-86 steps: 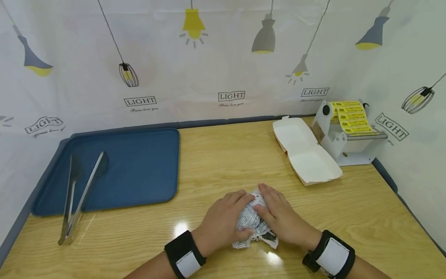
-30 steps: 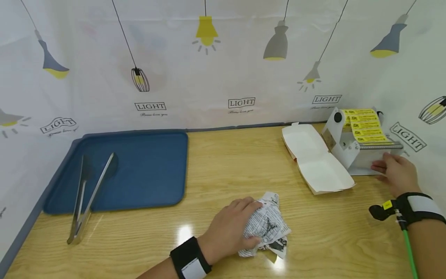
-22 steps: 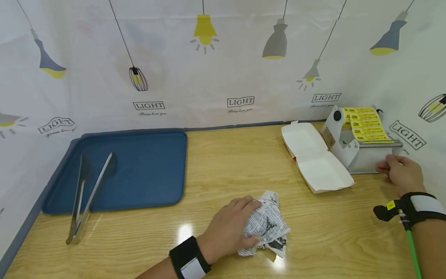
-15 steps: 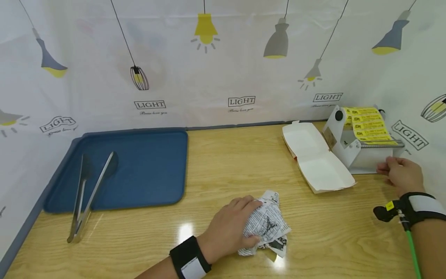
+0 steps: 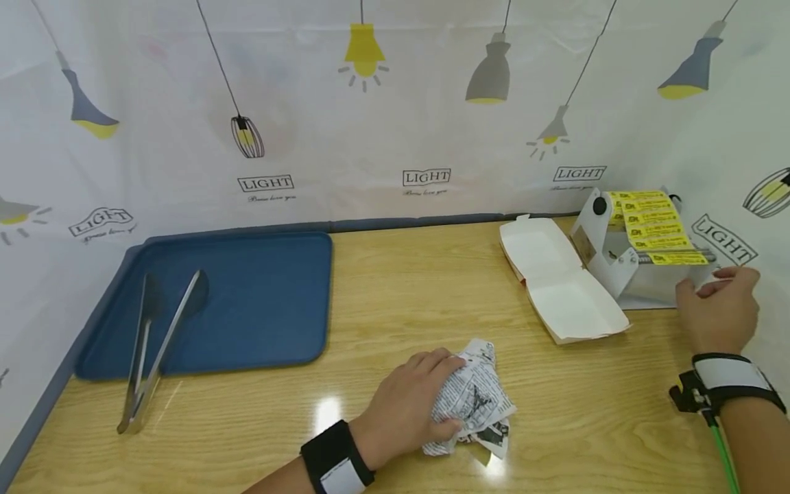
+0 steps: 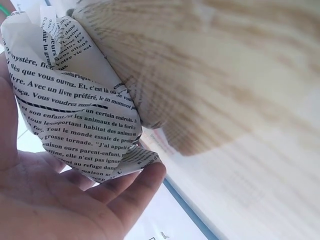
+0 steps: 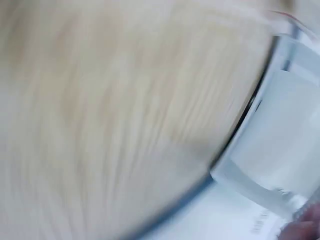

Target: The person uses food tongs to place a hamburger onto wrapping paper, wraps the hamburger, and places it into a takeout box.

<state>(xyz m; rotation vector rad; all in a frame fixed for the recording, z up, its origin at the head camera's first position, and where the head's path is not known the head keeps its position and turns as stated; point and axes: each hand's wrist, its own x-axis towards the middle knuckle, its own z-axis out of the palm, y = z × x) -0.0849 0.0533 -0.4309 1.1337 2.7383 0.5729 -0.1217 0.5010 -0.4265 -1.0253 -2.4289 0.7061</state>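
Near the table's front edge, my left hand (image 5: 410, 405) holds a crumpled bundle wrapped in newsprint paper (image 5: 475, 394), its fingers curved round one side. The left wrist view shows the printed paper (image 6: 75, 110) close up against the palm; what it wraps is hidden. At the far right my right hand (image 5: 719, 309) is just in front of a white label dispenser (image 5: 623, 278), thumb and fingers apart. A yellow label (image 5: 679, 258) sticks out over the dispenser's front bar. Only blurred fingertips (image 7: 302, 225) show in the right wrist view.
An opened white carton (image 5: 577, 302) lies beside the dispenser. On the left, metal tongs (image 5: 160, 350) rest across a blue tray (image 5: 265, 295), handles over its front edge. A green cable (image 5: 722, 453) hangs from the right wristband. A printed curtain (image 5: 395, 103) stands behind the table.
My right hand left the newsprint bundle for the dispenser's front, then rose and turned there. A yellow label has come out over the front bar. The left hand stays on the bundle.
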